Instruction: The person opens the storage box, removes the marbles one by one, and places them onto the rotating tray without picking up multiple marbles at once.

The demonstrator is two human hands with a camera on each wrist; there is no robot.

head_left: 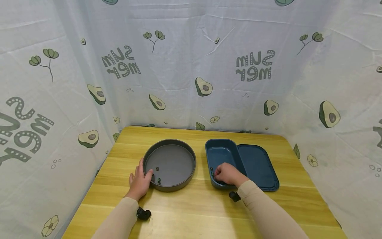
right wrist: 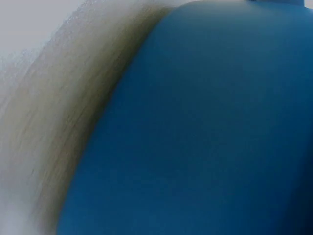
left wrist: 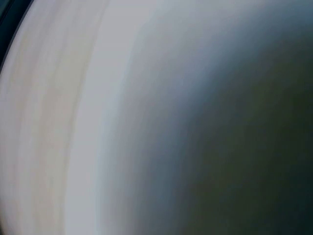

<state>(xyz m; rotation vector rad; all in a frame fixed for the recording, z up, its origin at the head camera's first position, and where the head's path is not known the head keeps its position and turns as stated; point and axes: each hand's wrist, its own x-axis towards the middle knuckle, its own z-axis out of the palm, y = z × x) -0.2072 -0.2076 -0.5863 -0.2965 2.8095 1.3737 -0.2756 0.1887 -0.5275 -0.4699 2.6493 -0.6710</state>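
A round dark-grey pan [head_left: 172,162] lies on the table with several small dark marbles [head_left: 159,179] near its left and front side. My left hand [head_left: 141,182] holds the pan's left rim, thumb over the edge and fingers along the outside. To the right stands a deep blue rectangular container [head_left: 221,151]. My right hand [head_left: 228,173] reaches into its front part with fingers curled and tips together, beside small dark marbles [head_left: 212,171]. Whether the fingertips pinch one is hidden. The container's blue wall [right wrist: 186,127] fills most of the right wrist view; the left wrist view is blurred.
A flat blue lid [head_left: 258,167] lies against the container's right side. The wooden table [head_left: 191,212] is bordered at the back and sides by a white printed curtain [head_left: 179,73]. Black wrist devices [head_left: 144,214] sit beneath both forearms.
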